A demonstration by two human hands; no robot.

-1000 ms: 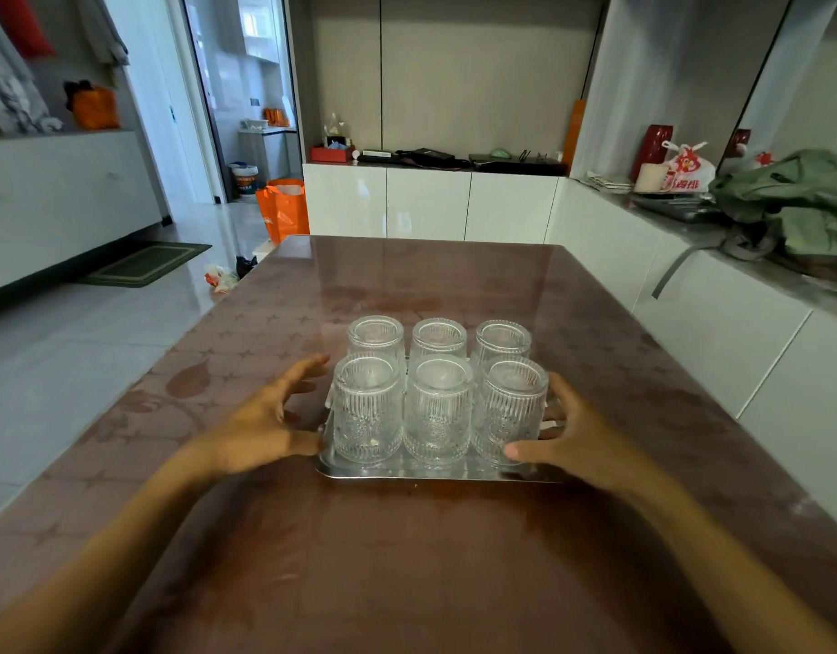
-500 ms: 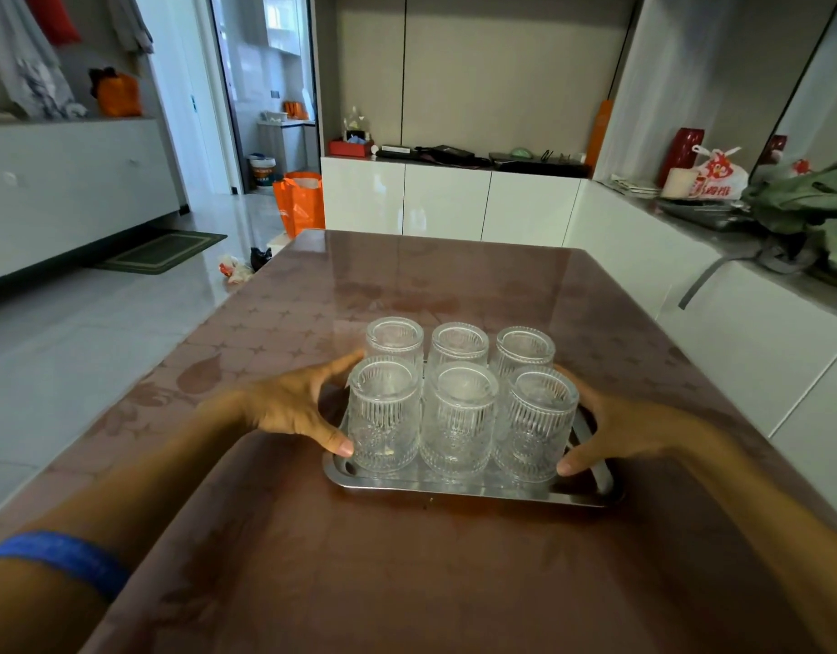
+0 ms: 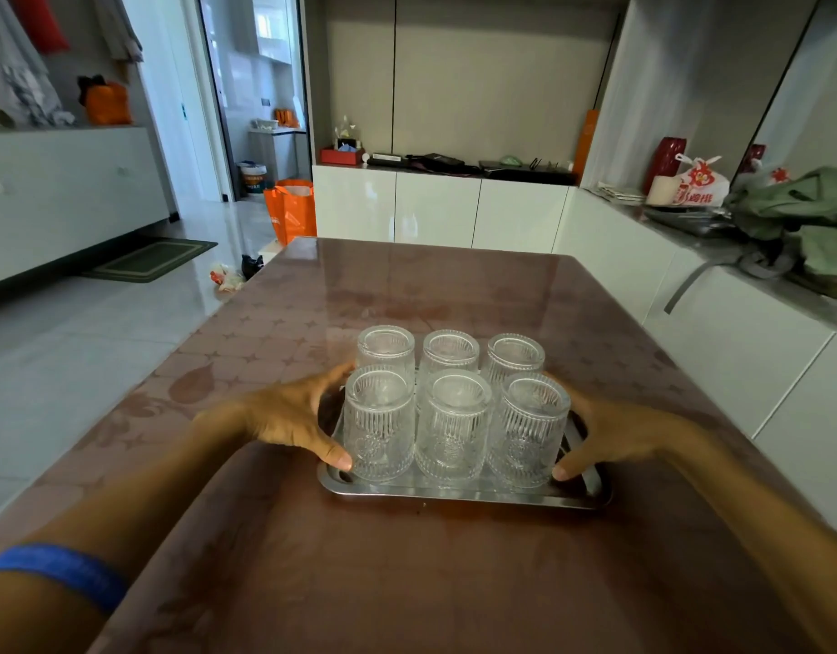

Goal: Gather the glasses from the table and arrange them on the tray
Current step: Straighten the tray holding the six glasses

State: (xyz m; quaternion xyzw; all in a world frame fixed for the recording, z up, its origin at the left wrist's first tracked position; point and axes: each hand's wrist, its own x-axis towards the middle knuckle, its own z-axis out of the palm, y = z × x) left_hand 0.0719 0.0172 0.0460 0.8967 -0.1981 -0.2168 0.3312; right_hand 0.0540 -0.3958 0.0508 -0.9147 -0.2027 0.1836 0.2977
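L hand point(image 3: 284, 417) fingers are being spread apart & curved round the L end of the tray point(image 3: 454, 494); thumb tip is being pressed by the near-L glass point(image 3: 379, 424), other fingertips reaching toward the far-L glass point(image 3: 386, 346). R hand point(image 3: 614, 434) is being held likewise at the R end, thumb tip by the near-R glass point(image 3: 529, 429); whether the rim is being gripped can't be told. Btwn the hands, six ribbed glasses are being kept upside down in 2 rows of 3 on the steel tray, which is resting on the brown table point(image 3: 407, 582). A blue band point(image 3: 58, 571) is being worn on the L forearm.
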